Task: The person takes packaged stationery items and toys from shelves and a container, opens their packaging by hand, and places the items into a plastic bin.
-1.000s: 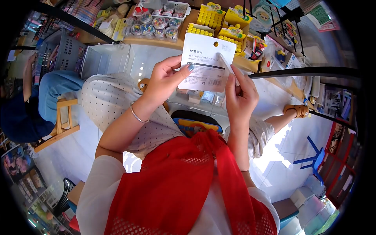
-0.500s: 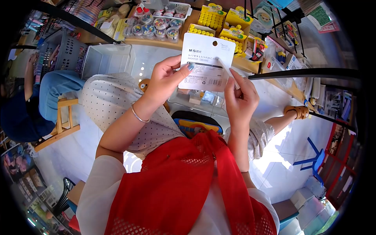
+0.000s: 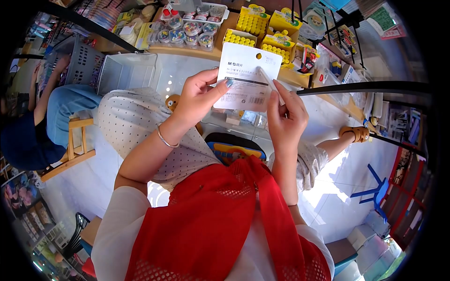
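A white M&G packaging card (image 3: pixel 243 96) with printed text, a barcode and a hang hole is held up in front of me, its printed side towards me. My left hand (image 3: pixel 199 96) pinches its left edge, thumb on the face. In my right hand (image 3: pixel 288 114) is a slim white pen-like stick (image 3: pixel 268 78), gripped between thumb and fingers. The stick slants up over the card's right side, its tip at or just above the printed text; contact cannot be told.
Beyond the card, a wooden shelf holds yellow boxes of yellow-capped tubes (image 3: pixel 253 23) and clear tubs of small colourful pieces (image 3: pixel 177 35). A grey basket (image 3: pixel 84 63) and a pale bin (image 3: pixel 129 72) stand left, near a seated person (image 3: pixel 33 131). A blue stool (image 3: pixel 380 194) is right.
The card has dipped slightly and tilted, and the stick's tip has shifted slightly left and up. The grip of both hands is unchanged. At left, the other person's arms have moved towards the basket.
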Action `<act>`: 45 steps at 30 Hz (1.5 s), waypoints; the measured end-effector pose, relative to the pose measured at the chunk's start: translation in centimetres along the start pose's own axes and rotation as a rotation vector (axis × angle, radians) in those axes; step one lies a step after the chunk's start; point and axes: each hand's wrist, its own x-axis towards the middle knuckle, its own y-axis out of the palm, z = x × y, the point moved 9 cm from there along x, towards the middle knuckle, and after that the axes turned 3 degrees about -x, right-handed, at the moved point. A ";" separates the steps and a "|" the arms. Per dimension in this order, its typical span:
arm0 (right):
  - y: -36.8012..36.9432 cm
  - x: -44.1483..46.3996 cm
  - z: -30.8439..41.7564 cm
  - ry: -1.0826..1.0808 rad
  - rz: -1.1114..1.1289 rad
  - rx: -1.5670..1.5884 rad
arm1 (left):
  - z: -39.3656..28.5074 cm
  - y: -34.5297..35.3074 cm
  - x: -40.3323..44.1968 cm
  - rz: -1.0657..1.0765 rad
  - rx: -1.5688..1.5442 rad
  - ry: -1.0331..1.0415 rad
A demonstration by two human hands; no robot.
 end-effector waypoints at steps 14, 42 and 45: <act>-0.7 0.1 -0.4 -0.012 -0.070 -0.014 | 0.1 0.0 -0.1 0.005 -0.040 -0.026; -0.8 -0.2 -0.7 0.038 -0.062 0.048 | -0.3 -0.3 -0.2 -0.008 -0.066 0.039; -0.4 -0.2 -0.8 0.053 -0.021 0.058 | -0.4 -0.1 -0.2 -0.012 -0.078 0.034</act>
